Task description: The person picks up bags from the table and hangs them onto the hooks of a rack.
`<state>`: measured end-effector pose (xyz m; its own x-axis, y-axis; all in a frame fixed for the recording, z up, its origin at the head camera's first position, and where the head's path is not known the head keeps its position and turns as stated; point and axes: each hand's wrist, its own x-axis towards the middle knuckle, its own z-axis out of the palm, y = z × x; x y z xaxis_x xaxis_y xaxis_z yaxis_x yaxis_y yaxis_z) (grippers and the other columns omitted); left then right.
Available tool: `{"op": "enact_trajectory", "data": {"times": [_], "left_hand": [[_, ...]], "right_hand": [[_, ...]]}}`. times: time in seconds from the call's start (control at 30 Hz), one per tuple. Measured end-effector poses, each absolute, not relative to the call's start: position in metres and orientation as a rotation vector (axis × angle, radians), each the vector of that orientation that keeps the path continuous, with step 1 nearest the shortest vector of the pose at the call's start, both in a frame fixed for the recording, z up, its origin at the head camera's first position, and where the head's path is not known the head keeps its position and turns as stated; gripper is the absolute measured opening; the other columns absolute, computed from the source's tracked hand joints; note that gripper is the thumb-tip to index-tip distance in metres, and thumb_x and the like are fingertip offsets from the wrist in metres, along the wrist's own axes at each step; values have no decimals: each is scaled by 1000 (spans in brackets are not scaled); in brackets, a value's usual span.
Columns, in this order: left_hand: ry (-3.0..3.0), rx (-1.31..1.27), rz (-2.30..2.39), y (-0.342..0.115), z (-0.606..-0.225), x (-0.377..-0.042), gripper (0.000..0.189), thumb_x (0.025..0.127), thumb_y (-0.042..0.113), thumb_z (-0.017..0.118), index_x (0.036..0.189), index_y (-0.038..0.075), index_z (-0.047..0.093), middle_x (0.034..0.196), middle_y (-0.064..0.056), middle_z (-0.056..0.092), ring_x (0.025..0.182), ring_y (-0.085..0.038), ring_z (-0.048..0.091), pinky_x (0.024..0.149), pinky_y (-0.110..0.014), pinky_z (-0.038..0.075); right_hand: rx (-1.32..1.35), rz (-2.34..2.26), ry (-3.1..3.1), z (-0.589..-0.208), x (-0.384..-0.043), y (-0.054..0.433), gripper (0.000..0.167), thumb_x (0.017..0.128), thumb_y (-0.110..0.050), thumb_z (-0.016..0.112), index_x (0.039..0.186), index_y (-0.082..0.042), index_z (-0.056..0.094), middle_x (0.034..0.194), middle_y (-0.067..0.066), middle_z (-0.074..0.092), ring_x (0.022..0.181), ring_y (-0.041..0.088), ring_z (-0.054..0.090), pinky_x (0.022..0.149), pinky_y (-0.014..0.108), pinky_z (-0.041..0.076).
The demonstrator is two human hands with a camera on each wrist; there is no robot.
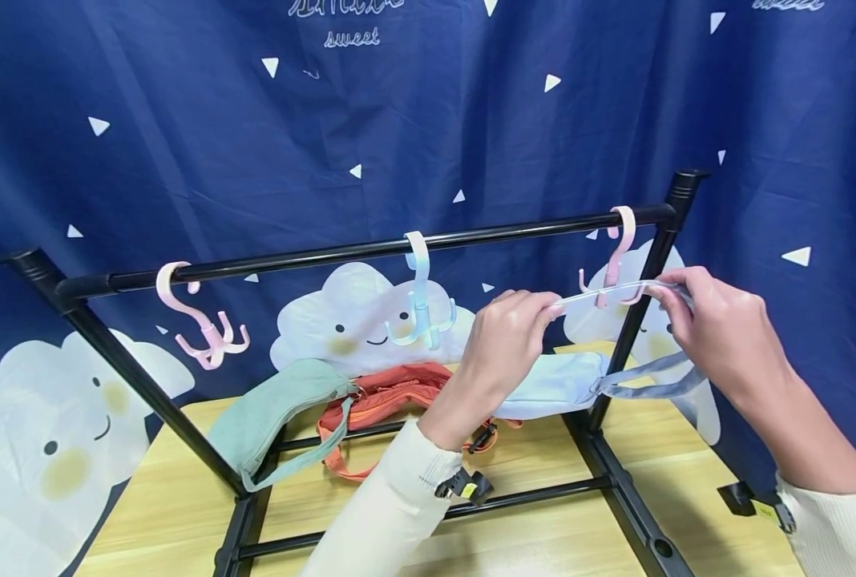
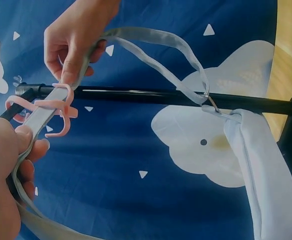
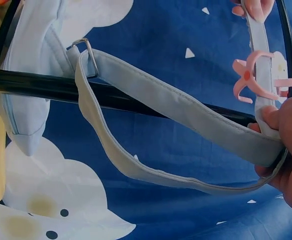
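A light blue waist bag (image 1: 554, 386) hangs below my hands, its zippered body tilted beside the rack's right post. Both hands stretch its pale strap (image 3: 259, 40) across the prongs of the right pink hook (image 1: 613, 256), and the prongs overlap the strap in both wrist views. My left hand (image 1: 503, 340) pinches the strap on the left of the hook, thumb on top. On the other side my right hand (image 1: 720, 328) grips it between thumb and fingers. From there the strap loops back to a metal ring (image 3: 88, 57) on the bag.
A black rack bar (image 1: 305, 258) carries a blue hook (image 1: 421, 292) and another pink hook (image 1: 200, 320). Below, a green bag (image 1: 284, 413) and a red bag (image 1: 392, 393) lie by the rack base on the wooden table (image 1: 536, 529). Behind hangs a dark blue curtain (image 1: 204, 96).
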<state>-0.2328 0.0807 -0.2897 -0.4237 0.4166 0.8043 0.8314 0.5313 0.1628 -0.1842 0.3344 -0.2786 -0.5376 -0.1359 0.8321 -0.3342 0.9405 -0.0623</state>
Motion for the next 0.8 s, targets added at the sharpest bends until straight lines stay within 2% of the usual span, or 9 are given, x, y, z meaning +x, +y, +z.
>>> {"op": "enact_trajectory", "data": {"times": [0.37, 0.47, 0.63, 0.8], "left_hand": [[-2003, -995, -780, 81, -299, -229, 21, 105, 22, 61, 105, 11, 79, 90, 0, 79, 80, -13, 70, 77, -22, 60], [-2009, -999, -794, 80, -303, -229, 21, 106, 22, 60, 106, 11, 79, 90, 0, 78, 79, -12, 70, 76, -21, 60], [-2043, -1008, -809, 77, -308, -229, 23, 107, 23, 59, 107, 11, 78, 91, -1, 78, 80, -12, 70, 75, -21, 59], [-2090, -1000, -824, 73, -314, -229, 24, 106, 25, 59, 109, 11, 79, 96, -1, 79, 86, -12, 72, 78, -22, 60]], "right_hand": [[345, 236, -2131, -287, -175, 332, 32, 84, 1, 82, 109, 11, 64, 74, 21, 68, 51, 20, 53, 48, 9, 38], [347, 242, -2138, -292, -175, 331, 32, 84, 2, 81, 110, 11, 64, 75, 21, 67, 51, 19, 51, 48, 9, 38], [343, 229, -2134, -299, -175, 330, 30, 86, 2, 79, 109, 11, 63, 72, 19, 63, 50, 17, 46, 44, 16, 38], [314, 228, -2156, -305, -176, 329, 28, 90, -1, 77, 110, 10, 62, 69, 15, 58, 50, 13, 39, 41, 17, 35]]}}
